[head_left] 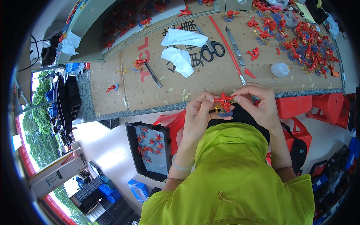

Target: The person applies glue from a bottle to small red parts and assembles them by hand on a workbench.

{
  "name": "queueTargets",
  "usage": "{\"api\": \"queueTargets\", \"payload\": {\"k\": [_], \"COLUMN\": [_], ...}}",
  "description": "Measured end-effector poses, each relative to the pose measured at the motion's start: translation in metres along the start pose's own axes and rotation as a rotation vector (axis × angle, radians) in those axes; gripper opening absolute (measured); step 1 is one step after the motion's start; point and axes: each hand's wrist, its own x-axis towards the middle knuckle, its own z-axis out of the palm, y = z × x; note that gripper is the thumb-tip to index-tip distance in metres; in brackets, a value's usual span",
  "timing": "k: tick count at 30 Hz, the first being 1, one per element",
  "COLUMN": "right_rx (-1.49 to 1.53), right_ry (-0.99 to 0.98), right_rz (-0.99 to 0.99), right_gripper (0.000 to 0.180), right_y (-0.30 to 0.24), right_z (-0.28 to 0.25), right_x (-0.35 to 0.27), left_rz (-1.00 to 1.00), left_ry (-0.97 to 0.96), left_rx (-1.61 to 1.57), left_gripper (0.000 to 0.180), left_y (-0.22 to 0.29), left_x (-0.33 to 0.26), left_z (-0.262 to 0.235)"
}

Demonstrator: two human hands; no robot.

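Red figurine (224,101) is pinched between left hand (198,111) and right hand (261,104) beside the bench's (144,98) near edge; several lie in a black tray (132,147), while a heap (310,47) at right apparently awaits.

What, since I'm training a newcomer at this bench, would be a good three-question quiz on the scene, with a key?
1. Multiple choice: what do the left hand and right hand both hold? A) a white bottle; B) a red figurine; C) a white cloth.
2. True or false: the black-handled scissors lie to the left of the red-handled brush.
3. Short answer: which container, below the bench edge, holds red pieces on a pale sheet?

Key: 1. B; 2. True; 3. The black tray.
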Motion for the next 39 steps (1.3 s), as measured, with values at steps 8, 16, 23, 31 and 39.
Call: {"api": "queueTargets", "payload": {"k": [8, 16, 23, 31, 39], "right_rx": [0.040, 0.062, 0.093, 0.190, 0.489], "right_ry": [0.004, 0.054, 0.088, -0.100, -0.104], "right_rz": [0.016, 0.023, 0.104, 0.251, 0.372], "right_gripper": [0.008, 0.009, 0.009, 0.016, 0.014], "right_y": [0.001, 0.000, -0.001, 0.006, 0.019], "right_z": [0.001, 0.005, 0.007, 0.009, 0.008], "right_x": [0.001, 0.001, 0.001, 0.003, 0.004], "left_rz": [0.051, 0.019, 0.189, 0.195, 0.189], "left_ry": [0.014, 0.013, 0.158, 0.170, 0.137], "left_rx": [-0.002, -0.059, 0.228, 0.533, 0.484], "left_gripper": [0.026, 0.019, 0.048, 0.052, 0.053], "left_y": [0.002, -0.003, -0.014, -0.017, -0.016], "left_x": [0.000, 0.004, 0.003, -0.002, -0.006], "left_z": [0.000, 0.003, 0.018, 0.025, 0.025]}}
